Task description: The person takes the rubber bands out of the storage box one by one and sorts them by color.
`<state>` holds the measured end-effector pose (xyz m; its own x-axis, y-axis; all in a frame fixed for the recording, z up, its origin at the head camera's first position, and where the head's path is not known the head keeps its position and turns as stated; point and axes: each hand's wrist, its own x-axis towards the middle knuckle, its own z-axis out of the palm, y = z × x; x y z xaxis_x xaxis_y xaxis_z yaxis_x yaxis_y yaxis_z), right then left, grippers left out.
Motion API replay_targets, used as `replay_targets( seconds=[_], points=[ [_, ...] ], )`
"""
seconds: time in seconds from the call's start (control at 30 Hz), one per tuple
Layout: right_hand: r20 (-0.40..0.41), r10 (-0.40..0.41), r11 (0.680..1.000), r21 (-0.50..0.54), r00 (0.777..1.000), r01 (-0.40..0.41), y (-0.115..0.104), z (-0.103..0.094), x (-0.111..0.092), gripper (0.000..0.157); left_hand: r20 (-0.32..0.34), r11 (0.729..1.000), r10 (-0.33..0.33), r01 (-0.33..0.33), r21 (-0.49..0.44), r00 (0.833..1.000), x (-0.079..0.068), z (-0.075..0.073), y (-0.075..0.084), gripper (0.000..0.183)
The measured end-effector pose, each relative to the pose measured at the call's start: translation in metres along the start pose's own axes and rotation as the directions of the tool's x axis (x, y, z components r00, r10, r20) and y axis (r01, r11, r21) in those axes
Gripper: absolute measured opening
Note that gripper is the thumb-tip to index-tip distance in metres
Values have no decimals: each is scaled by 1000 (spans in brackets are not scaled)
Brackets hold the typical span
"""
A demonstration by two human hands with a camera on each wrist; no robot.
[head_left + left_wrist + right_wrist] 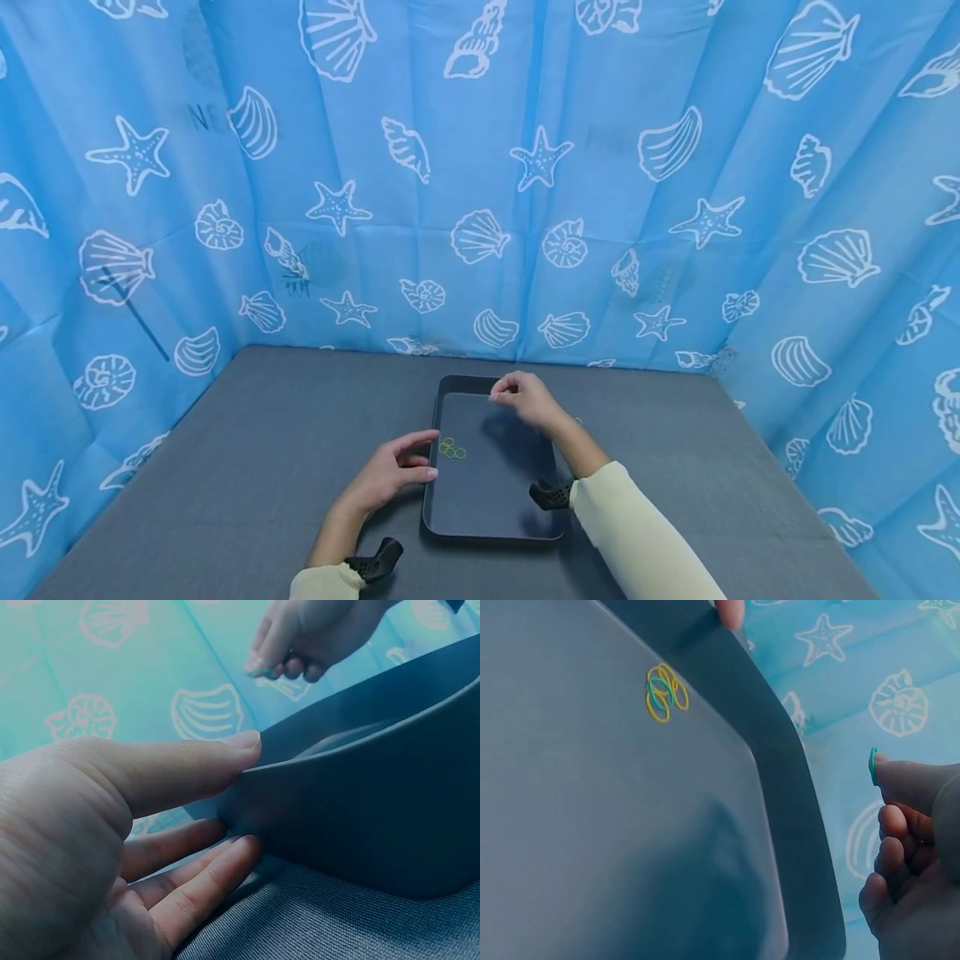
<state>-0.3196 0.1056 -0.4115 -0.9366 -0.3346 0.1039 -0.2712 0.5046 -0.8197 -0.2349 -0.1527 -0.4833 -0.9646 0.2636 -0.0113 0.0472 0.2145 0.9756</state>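
A dark grey rectangular tray (491, 496) lies on the table. Against its left wall rests my left hand (384, 477), thumb at the rim and fingers fairly straight on the outside in the left wrist view. Over the far end of the tray, my right hand (527, 402) pinches a small green rubber band (873, 766) between thumb and index finger, the other fingers curled. Several yellow and green rubber bands (660, 691) lie overlapping on the tray floor near the left wall, close to my left fingertips.
Just beyond the tray's right wall, partly behind my right forearm, a small yellowish loop (577, 421) lies on the grey cloth-covered table (660, 467). A blue curtain (450, 167) with white shell prints hangs behind and at both sides.
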Motion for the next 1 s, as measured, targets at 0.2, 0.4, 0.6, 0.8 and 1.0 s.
replay_targets(
  seconds=[0.2,0.4,0.6,0.8,1.0],
  points=[
    [-62,30,999,-23,998,-32,3,-10,-7,5,6,1000,9,-9,1,1000,-1,-1,-2,59],
    [-121,46,997,-62,992,-54,14,-18,-16,4,-2,1000,5,-5,-19,1000,-1,0,0,58],
    [-150,64,994,-75,987,-76,28,-26,-24,5,-3,1000,2,-2,-22,1000,-2,1,-1,58],
    [-161,85,993,-73,983,-97,41,-34,-33,6,-9,1000,4,-5,-22,1000,-1,0,-2,57],
    [-158,68,991,-105,985,-86,55,-39,-41,6,-3,1000,5,-5,-15,1000,0,-1,-1,57]
  ],
)
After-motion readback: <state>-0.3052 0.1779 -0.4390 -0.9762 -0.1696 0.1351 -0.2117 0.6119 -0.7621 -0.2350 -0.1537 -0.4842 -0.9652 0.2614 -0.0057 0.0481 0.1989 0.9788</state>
